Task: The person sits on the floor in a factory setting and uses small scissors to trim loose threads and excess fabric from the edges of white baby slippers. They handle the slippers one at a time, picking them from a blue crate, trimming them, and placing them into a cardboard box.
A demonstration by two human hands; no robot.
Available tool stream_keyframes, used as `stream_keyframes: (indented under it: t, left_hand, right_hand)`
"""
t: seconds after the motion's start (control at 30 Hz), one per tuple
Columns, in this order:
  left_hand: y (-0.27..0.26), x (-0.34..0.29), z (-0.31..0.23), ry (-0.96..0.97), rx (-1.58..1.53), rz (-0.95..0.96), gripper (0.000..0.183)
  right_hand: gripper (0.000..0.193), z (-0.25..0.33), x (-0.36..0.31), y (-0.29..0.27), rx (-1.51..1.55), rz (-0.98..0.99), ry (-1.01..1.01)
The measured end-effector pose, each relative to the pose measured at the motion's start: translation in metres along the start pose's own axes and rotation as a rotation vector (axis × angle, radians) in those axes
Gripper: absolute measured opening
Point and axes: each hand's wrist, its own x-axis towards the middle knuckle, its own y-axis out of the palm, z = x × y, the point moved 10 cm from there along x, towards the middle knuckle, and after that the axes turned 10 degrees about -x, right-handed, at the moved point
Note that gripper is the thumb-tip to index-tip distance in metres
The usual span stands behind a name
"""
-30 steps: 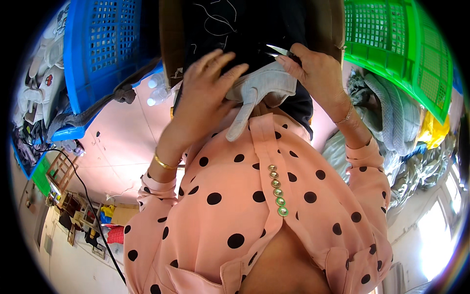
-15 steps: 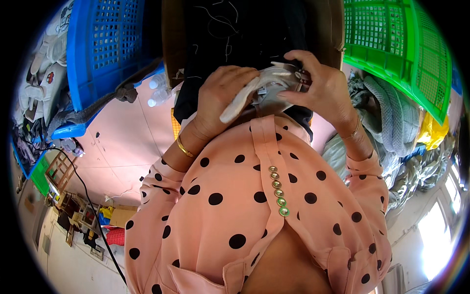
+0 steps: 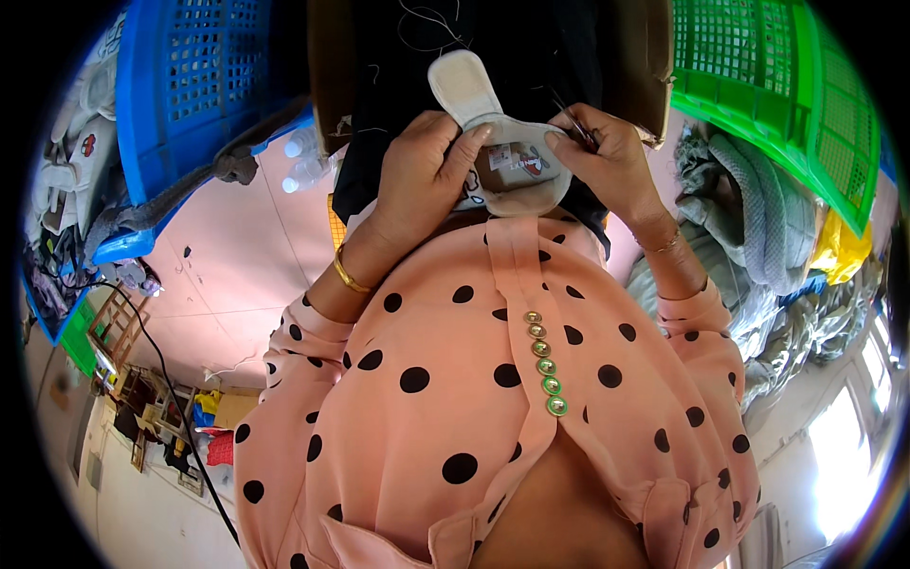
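Between my hands, above my dark-clad lap, is a white padded shoe upper (image 3: 542, 201) with its opening facing up. A label and a small red printed figure show inside it. Its rounded tongue (image 3: 459, 78) sticks out toward the far left. My left hand (image 3: 423, 169) is closed on the left rim, thumb on top. On the right side, my right hand (image 3: 614, 163) pinches the rim with the thumb and also keeps small dark thread snips (image 3: 580, 131) in its fingers, tips pointing far and left. The snips' handles are partly hidden by the fingers.
Blue (image 3: 152, 114) and green (image 3: 815, 123) plastic crates stand left and right of a cardboard box (image 3: 334, 85). More white uppers (image 3: 85, 171) lie far left. Grey fabric pieces (image 3: 758, 223) are heaped at right. Loose threads (image 3: 431, 17) lie on the dark cloth.
The upper has been turned from edge-on to opening-up, and its tongue now points away from me. My right hand has closed onto its rim; the snips have stayed in that hand.
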Motion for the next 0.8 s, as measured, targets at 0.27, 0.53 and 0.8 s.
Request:
stream_keyframes:
  t: [0.27, 0.53, 0.8]
  left_hand:
    - [0.002, -0.022, -0.083, 0.688, 0.441, -0.125, 0.016]
    - [0.042, 0.014, -0.061, 0.494, 0.579, 0.145, 0.014]
    - [0.067, 0.026, -0.050, 0.668, 0.655, 0.343, 0.011]
  right_hand:
    - [0.025, -0.007, 0.004, 0.002, 0.090, -0.043, 0.024]
    - [0.052, -0.004, -0.030, -0.017, -0.172, -0.239, 0.116]
    - [0.049, -0.014, -0.052, 0.003, -0.372, -0.348, 0.103]
